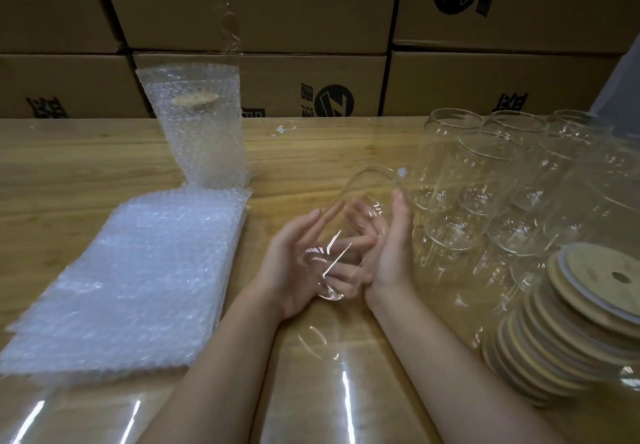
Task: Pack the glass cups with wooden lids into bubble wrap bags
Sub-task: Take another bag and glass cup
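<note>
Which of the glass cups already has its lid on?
The bagged cup standing upright behind the bubble wrap stack; all the rest are open-topped and unwrapped.

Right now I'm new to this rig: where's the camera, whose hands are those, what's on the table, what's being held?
No robot here: a person works bare-handed, and the single picture comes from a wide-angle camera on their head, looking down. The left hand and right hand hold one glass cup between them, tilted, mouth away, no lid on it. On the wooden table: a stack of flat bubble wrap bags at left, one packed cup standing upright behind it, empty cups grouped at right, and a stack of wooden lids near right. Cardboard boxes line the back.
</note>
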`<state>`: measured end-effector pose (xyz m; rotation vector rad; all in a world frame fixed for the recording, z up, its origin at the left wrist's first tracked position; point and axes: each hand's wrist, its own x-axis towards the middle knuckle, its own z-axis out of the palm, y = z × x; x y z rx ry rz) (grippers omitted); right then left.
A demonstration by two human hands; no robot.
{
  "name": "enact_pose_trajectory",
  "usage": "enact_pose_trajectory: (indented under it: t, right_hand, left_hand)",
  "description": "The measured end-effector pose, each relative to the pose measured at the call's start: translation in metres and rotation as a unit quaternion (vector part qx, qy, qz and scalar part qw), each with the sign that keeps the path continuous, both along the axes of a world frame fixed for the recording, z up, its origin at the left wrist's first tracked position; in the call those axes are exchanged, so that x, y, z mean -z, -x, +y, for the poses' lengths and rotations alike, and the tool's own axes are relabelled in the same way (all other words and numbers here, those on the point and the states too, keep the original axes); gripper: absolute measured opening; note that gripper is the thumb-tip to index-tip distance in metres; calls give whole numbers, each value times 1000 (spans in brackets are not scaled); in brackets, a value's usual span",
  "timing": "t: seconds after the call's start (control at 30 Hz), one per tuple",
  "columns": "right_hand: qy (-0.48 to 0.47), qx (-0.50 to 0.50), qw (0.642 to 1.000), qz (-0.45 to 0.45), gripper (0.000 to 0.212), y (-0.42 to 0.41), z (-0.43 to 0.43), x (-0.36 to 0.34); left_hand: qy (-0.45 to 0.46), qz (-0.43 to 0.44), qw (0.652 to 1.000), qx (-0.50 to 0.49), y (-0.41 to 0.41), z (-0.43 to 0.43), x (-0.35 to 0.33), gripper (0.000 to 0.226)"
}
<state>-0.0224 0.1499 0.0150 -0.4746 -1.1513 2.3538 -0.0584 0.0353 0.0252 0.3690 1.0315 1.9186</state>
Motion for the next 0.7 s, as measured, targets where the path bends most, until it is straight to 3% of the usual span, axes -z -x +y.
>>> enact_pose_trajectory:
  t: [0.13, 0.27, 0.33, 0.47, 0.6, 0.7]
  right_hand:
    - [-18, 73, 997, 10, 47, 0, -1, 1]
    - [-77, 170, 982, 18, 44, 0, -1, 1]
    - [-103, 167, 980, 22, 41, -1, -4, 2]
    - [-175, 144, 972, 62, 38, -2, -11, 3]
    - [-234, 128, 962, 59, 35, -4, -13, 3]
    - [-269, 131, 953, 51, 45, -7, -11, 3]
  left_hand:
    - [-10, -64, 998, -14, 2, 0, 1, 76]
    - [-20, -82, 985, -152, 6, 7, 1, 67]
    - [-2, -41, 967, -250, 8, 9, 3, 53]
    - [20, 46, 910, -410, 11, 9, 8, 52]
    - [48, 118, 899, -419, 10, 6, 9, 38]
    - [85, 158, 891, -416, 10, 3, 8, 34]
